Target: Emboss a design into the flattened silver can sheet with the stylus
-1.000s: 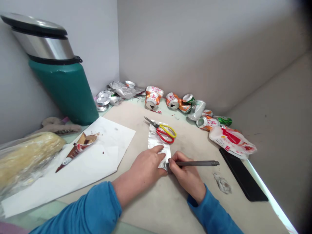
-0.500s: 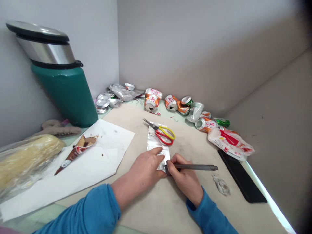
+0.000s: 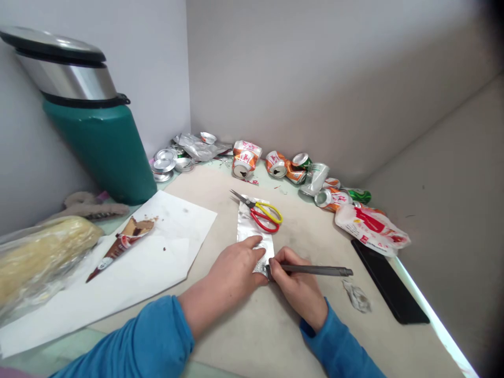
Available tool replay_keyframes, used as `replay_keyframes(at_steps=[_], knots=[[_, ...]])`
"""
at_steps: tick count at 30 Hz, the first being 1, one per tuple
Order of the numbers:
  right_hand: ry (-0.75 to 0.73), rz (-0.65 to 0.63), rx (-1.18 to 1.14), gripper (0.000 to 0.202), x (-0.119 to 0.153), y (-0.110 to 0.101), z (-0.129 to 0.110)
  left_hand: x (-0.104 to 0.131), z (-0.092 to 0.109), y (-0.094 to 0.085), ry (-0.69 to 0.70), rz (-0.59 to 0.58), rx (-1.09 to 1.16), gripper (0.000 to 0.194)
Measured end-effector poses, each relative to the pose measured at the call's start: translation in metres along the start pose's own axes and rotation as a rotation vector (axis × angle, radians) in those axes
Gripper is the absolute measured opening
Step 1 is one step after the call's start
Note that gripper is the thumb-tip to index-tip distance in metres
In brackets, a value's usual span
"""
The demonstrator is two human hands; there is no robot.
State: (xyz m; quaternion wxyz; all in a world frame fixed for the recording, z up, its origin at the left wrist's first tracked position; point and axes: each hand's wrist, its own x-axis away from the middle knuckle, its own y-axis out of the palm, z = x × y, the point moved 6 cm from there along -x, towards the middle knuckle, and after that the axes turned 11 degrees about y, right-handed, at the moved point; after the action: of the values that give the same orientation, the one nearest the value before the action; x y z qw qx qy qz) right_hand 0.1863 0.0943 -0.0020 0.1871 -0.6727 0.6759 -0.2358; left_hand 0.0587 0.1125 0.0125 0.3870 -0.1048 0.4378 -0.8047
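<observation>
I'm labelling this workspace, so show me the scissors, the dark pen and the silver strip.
Scissors (image 3: 249, 203): head view, near the pivot.
Dark pen (image 3: 317, 270): head view, on the barrel.
Silver strip (image 3: 245, 228): head view, bare left part.

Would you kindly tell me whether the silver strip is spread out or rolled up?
Spread out: the silver strip lies flat beneath the scissors and left hand, which hides part.

1. Pale walls (image 3: 323, 79) are meeting behind a tabletop (image 3: 51, 350) craft spot; home or office, unclear.
2. Scissors (image 3: 251, 203) are lying on a metal strip (image 3: 246, 229); crushed cans (image 3: 244, 167) are lining the back.
3. A bottle (image 3: 102, 147) and snack cone (image 3: 120, 247) are sharing it.
</observation>
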Motion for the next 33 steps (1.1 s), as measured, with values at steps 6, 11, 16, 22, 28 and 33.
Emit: replay_keyframes(at_steps=[6, 11, 16, 22, 28, 33], knots=[[-0.004, 0.0, 0.022, 0.021, -0.0005, 0.0, -0.0016, 0.0, 0.0013, -0.0012, -0.003, -0.006, 0.004, 0.029], [0.0, 0.005, 0.028, 0.022, -0.0015, 0.0005, -0.0021, -0.0001, 0.0014, -0.0014, 0.0, -0.008, 0.005, 0.026], [-0.018, 0.013, 0.037, 0.023, -0.0013, -0.0001, -0.0033, 0.0001, 0.0014, -0.0009, 0.001, -0.003, 0.005, 0.026], [-0.01, 0.004, 0.036, 0.023, -0.0007, -0.0009, -0.0038, 0.0006, 0.0019, -0.0015, 0.0, -0.004, 0.004, 0.026], [-0.02, -0.013, 0.03, 0.022, -0.0003, -0.0011, -0.0033, 0.0005, 0.0002, 0.0, -0.008, 0.003, 0.004, 0.028], [-0.033, -0.019, 0.038, 0.022, 0.0003, -0.0005, -0.0037, 0.0008, 0.0011, -0.0005, -0.004, 0.007, 0.003, 0.028]])
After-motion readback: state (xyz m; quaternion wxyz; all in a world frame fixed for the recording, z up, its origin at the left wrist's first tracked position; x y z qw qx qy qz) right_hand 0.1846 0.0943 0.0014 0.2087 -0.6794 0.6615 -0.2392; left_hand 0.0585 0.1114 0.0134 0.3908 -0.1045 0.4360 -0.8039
